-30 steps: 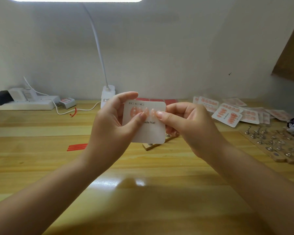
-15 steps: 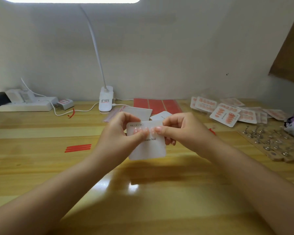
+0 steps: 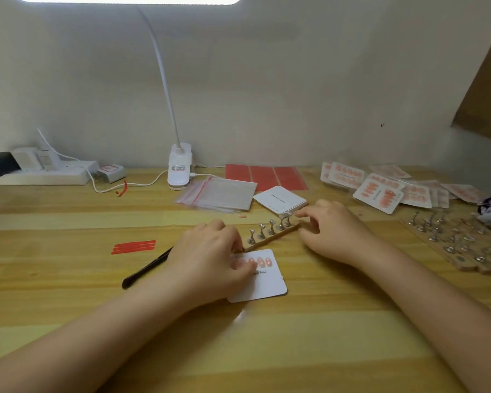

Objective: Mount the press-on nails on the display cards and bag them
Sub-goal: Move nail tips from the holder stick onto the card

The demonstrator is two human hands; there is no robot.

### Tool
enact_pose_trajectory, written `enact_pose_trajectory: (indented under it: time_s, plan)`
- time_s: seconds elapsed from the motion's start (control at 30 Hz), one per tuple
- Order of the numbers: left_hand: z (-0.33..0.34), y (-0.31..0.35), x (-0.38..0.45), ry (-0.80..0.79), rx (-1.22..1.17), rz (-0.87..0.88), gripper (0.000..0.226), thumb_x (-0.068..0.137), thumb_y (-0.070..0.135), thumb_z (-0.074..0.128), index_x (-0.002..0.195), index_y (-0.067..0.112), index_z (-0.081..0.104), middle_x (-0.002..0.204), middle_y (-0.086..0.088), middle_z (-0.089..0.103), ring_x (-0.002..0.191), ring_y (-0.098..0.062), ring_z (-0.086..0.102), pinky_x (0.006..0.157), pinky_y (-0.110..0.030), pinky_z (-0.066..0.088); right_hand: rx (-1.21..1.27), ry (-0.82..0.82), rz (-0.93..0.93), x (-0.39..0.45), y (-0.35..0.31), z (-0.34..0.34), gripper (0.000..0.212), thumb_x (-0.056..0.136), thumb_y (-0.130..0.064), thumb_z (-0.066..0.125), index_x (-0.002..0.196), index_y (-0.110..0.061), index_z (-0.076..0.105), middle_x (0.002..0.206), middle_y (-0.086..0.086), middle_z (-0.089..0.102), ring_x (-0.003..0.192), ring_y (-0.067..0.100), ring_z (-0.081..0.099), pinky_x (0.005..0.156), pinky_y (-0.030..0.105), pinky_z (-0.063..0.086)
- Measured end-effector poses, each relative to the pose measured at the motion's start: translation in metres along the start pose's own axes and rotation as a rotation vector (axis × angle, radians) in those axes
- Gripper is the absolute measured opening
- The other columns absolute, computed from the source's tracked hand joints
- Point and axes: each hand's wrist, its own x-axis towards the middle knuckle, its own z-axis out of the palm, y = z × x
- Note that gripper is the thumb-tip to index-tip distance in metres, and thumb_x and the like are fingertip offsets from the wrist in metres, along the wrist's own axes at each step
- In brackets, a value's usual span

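While the display card [image 3: 262, 282] lies flat on the table [image 3: 68, 279], the left hand [image 3: 207, 259] rests on its left edge, fingers curled over the row of pink nails [image 3: 260, 262]; can't tell if that grip actually pinches anything. Right hand [image 3: 332, 231] hovers loose and open at the far end of the wooden nail stand [image 3: 270, 232], holding nothing. Bags [image 3: 219, 194] and blank cards [image 3: 279, 199] sit behind, finished cards [image 3: 380, 191] off right.

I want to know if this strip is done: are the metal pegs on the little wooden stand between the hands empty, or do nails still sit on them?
Empty: the five pegs on the wooden stand show bare metal tips.
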Motion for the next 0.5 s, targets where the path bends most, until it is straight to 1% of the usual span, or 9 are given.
enact_pose_trajectory:
  time_s: [0.07, 0.1, 0.13, 0.2, 0.27, 0.33, 0.4, 0.47, 0.5]
  plan:
    - [0.005, -0.001, 0.001, 0.056, -0.015, 0.012, 0.034, 0.084, 0.062, 0.05, 0.102, 0.033, 0.053, 0.1, 0.012, 0.052, 0.095, -0.012, 0.047, 0.081, -0.028, 0.039, -0.045, -0.053, -0.015, 0.0, 0.002, 0.004, 0.044, 0.093, -0.051, 0.047, 0.135, -0.041, 0.049, 0.121, -0.005, 0.05, 0.121, 0.019, 0.039, 0.092, 0.035, 0.037]
    - [0.007, -0.002, 0.001, 0.082, -0.029, 0.014, 0.033, 0.084, 0.061, 0.051, 0.101, 0.033, 0.051, 0.1, 0.012, 0.054, 0.095, -0.012, 0.048, 0.082, -0.028, 0.039, -0.06, -0.065, -0.029, 0.001, 0.004, 0.004, 0.043, 0.092, -0.057, 0.045, 0.133, -0.044, 0.05, 0.121, -0.006, 0.049, 0.121, 0.019, 0.039, 0.092, 0.036, 0.038]
    - [0.009, -0.003, 0.002, 0.105, -0.05, 0.011, 0.031, 0.084, 0.06, 0.052, 0.1, 0.033, 0.05, 0.1, 0.012, 0.055, 0.094, -0.013, 0.049, 0.082, -0.029, 0.039, -0.058, -0.059, -0.051, 0.001, 0.005, 0.002, 0.041, 0.089, -0.062, 0.045, 0.126, -0.046, 0.054, 0.115, -0.01, 0.049, 0.117, 0.016, 0.041, 0.088, 0.034, 0.039]
    - [0.012, -0.006, 0.003, 0.144, -0.094, -0.006, 0.027, 0.085, 0.056, 0.055, 0.099, 0.033, 0.049, 0.1, 0.014, 0.057, 0.094, -0.012, 0.05, 0.082, -0.028, 0.039, -0.026, -0.021, -0.098, 0.0, 0.008, -0.004, 0.035, 0.079, -0.07, 0.052, 0.101, -0.045, 0.062, 0.099, -0.02, 0.046, 0.101, 0.006, 0.043, 0.075, 0.028, 0.036]
    - [0.014, -0.009, 0.004, 0.168, -0.12, -0.019, 0.026, 0.085, 0.052, 0.057, 0.103, 0.033, 0.05, 0.101, 0.016, 0.058, 0.094, -0.01, 0.051, 0.08, -0.027, 0.038, 0.002, -0.016, -0.133, -0.001, 0.01, -0.008, 0.035, 0.069, -0.073, 0.058, 0.085, -0.041, 0.06, 0.091, -0.022, 0.046, 0.087, -0.001, 0.043, 0.066, 0.023, 0.033]
    - [0.016, -0.012, 0.006, 0.177, -0.144, -0.023, 0.027, 0.085, 0.049, 0.059, 0.106, 0.033, 0.052, 0.099, 0.019, 0.058, 0.092, -0.008, 0.05, 0.077, -0.025, 0.037, 0.035, -0.048, -0.153, -0.001, 0.012, -0.007, 0.036, 0.067, -0.071, 0.061, 0.084, -0.039, 0.058, 0.089, -0.022, 0.047, 0.082, -0.004, 0.044, 0.063, 0.021, 0.034]
    - [0.017, -0.013, 0.007, 0.18, -0.164, -0.026, 0.028, 0.085, 0.048, 0.061, 0.107, 0.034, 0.052, 0.095, 0.021, 0.055, 0.09, -0.006, 0.05, 0.077, -0.025, 0.037, 0.07, -0.065, -0.161, -0.001, 0.013, -0.005, 0.039, 0.068, -0.07, 0.062, 0.091, -0.039, 0.061, 0.088, -0.022, 0.049, 0.082, -0.004, 0.046, 0.065, 0.023, 0.038]
    - [0.018, -0.015, 0.008, 0.179, -0.185, -0.027, 0.028, 0.085, 0.046, 0.062, 0.108, 0.034, 0.051, 0.093, 0.022, 0.053, 0.091, -0.005, 0.05, 0.078, -0.024, 0.037, 0.095, -0.045, -0.17, -0.001, 0.013, -0.005, 0.038, 0.071, -0.068, 0.064, 0.096, -0.039, 0.066, 0.086, -0.022, 0.05, 0.08, -0.003, 0.047, 0.066, 0.024, 0.039]
    - [0.019, -0.015, 0.008, 0.178, -0.192, -0.026, 0.028, 0.085, 0.046, 0.062, 0.108, 0.035, 0.051, 0.094, 0.023, 0.053, 0.092, -0.005, 0.05, 0.078, -0.024, 0.037, 0.101, -0.025, -0.174, -0.002, 0.013, -0.005, 0.037, 0.071, -0.066, 0.066, 0.093, -0.036, 0.069, 0.083, -0.02, 0.052, 0.078, -0.002, 0.048, 0.064, 0.024, 0.039]
